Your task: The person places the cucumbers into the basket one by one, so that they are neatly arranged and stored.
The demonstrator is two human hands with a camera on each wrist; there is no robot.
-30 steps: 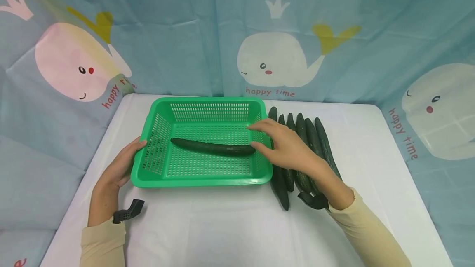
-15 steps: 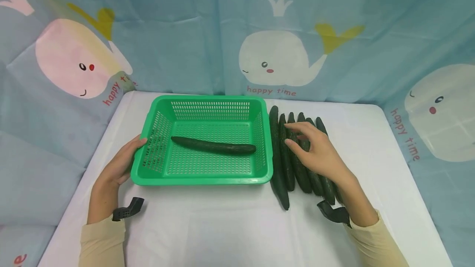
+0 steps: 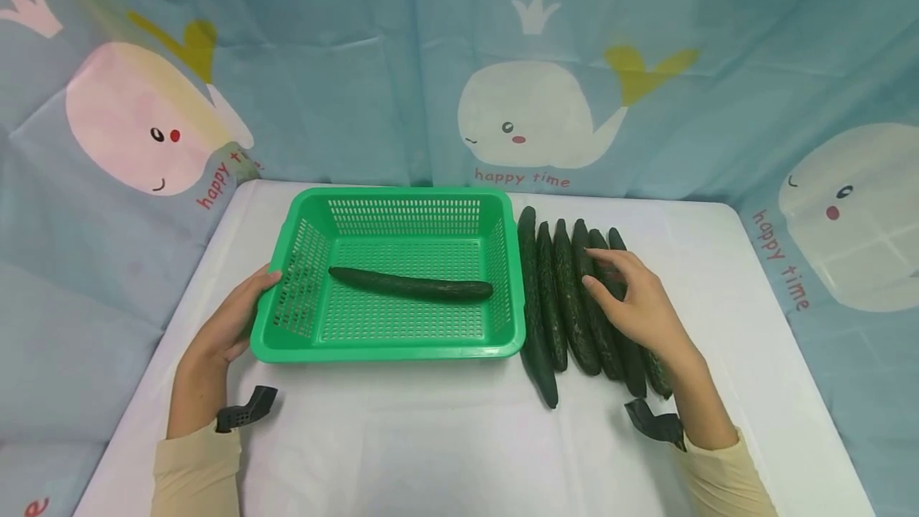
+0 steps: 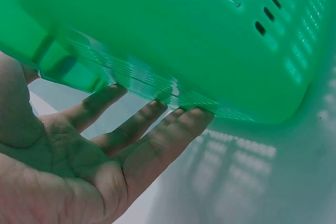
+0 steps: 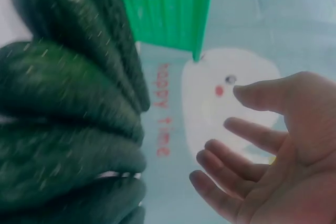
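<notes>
A green plastic basket (image 3: 388, 353) stands on the white table with one long cucumber (image 3: 412, 286) lying across its floor. My left hand (image 3: 233, 313) holds the basket's left side, thumb at the rim. In the left wrist view its fingers (image 4: 168, 135) reach up against the outer wall. Right of the basket lies a row of several dark green cucumbers (image 3: 567, 294), side by side and roughly lengthwise. Over the right part of this row hovers my right hand (image 3: 639, 301), thumb and fingers apart with nothing between them. In the right wrist view the cucumbers (image 5: 68, 82) fill the left side.
Behind the table hangs a blue curtain (image 3: 345, 118) printed with whales, and it also rises on both sides. The white tabletop (image 3: 431, 437) extends in front of the basket and to the right of the cucumber row. A dark device sits on each wrist.
My right hand has moved right, from over the basket's right rim to above the right part of the cucumber row. The left hand, basket and cucumber in it stay put.
</notes>
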